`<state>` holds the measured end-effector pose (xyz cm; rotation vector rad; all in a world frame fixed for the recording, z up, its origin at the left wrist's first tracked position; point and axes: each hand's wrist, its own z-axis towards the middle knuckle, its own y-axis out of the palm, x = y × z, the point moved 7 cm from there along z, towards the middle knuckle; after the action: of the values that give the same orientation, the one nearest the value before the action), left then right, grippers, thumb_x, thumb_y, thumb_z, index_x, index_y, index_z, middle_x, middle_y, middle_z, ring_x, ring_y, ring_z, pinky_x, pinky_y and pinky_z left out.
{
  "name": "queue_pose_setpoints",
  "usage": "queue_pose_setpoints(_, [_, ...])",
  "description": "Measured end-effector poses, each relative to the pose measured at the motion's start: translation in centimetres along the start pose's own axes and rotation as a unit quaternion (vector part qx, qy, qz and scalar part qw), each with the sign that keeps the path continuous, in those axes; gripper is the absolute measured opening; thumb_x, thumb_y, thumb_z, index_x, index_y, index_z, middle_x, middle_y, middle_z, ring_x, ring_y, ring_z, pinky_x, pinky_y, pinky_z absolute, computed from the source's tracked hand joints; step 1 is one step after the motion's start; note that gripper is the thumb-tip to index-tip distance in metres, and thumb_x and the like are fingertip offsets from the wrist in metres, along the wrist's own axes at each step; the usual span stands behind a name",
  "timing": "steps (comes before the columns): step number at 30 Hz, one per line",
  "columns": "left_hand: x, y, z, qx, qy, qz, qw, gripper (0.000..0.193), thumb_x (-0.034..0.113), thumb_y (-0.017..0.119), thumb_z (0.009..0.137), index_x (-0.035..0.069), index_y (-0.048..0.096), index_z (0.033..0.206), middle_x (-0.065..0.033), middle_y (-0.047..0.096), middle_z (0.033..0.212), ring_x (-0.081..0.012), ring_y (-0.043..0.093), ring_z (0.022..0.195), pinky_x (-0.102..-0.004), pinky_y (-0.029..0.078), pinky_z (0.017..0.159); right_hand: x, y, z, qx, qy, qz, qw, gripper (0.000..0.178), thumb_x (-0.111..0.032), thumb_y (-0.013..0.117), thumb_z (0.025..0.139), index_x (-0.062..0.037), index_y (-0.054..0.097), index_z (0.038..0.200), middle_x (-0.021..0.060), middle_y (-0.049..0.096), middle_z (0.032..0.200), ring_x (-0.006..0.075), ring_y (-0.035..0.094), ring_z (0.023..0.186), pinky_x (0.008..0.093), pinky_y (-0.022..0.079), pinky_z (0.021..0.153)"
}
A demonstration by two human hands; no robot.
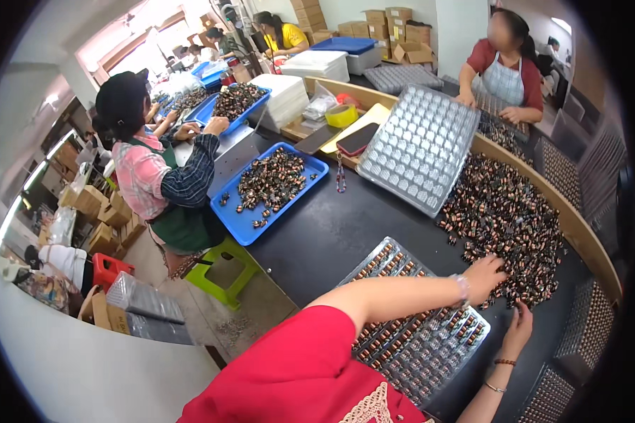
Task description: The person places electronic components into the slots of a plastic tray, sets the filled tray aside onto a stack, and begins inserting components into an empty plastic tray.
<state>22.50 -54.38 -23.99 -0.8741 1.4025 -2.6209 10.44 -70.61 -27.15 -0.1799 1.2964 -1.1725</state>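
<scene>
My left hand (485, 279) reaches across the clear plastic tray (430, 366) to the near edge of a heap of small black-and-copper coil parts (504, 211). Its fingers are bent down among the parts, and what they grip is hidden. Close by, on the heap's lower side, my right hand (518, 330) has its fingertips drawn together; anything between them is too small to make out. Rows of coil parts fill much of the tray's pockets, while a lower section shows bare pockets. My left forearm covers the tray's middle.
An unfilled clear tray (423, 144) leans on the heap's far side. A blue tray of coil parts (269, 187) lies left on the black table (317, 236). A wooden rim (578, 236) curves around the heap. Filled trays (587, 331) stand right. Co-workers sit left and across.
</scene>
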Motion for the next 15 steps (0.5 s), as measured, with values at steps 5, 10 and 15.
queue_pose_setpoints(5, [-1.2, 4.1, 4.2, -0.067, 0.01, 0.048, 0.997, 0.05, 0.027, 0.068, 0.072, 0.016, 0.055, 0.119, -0.0204, 0.031, 0.139, -0.0452, 0.022, 0.129, -0.0531, 0.024, 0.105, -0.3, -0.1, -1.2, 0.012, 0.081, 0.112, 0.99, 0.024, -0.014, 0.052, 0.093, -0.001, 0.058, 0.112, 0.0033, 0.06, 0.1, 0.0098, 0.052, 0.075, 0.0219, 0.043, 0.064])
queue_pose_setpoints(10, [-1.7, 5.0, 3.8, -0.053, 0.067, 0.065, 0.994, 0.036, 0.027, 0.07, 0.071, 0.016, 0.064, 0.105, -0.0192, 0.036, 0.134, -0.0437, 0.029, 0.124, -0.0506, 0.034, 0.098, 3.3, 0.9, -2.3, 0.026, 0.139, 0.23, 0.963, 0.027, -0.015, 0.053, 0.093, -0.0003, 0.056, 0.115, 0.0017, 0.059, 0.101, 0.007, 0.052, 0.079, 0.021, 0.044, 0.067])
queue_pose_setpoints(15, [-2.4, 2.5, 2.0, -0.06, 0.069, 0.017, 0.996, 0.023, 0.027, 0.068, 0.073, 0.012, 0.067, 0.09, -0.0169, 0.047, 0.117, -0.0316, 0.046, 0.104, -0.0416, 0.042, 0.085, 2.9, 1.9, -2.6, 0.009, 0.156, 0.286, 0.945, 0.025, -0.008, 0.054, 0.091, 0.002, 0.055, 0.114, 0.0062, 0.056, 0.117, 0.0096, 0.052, 0.1, 0.0232, 0.043, 0.084])
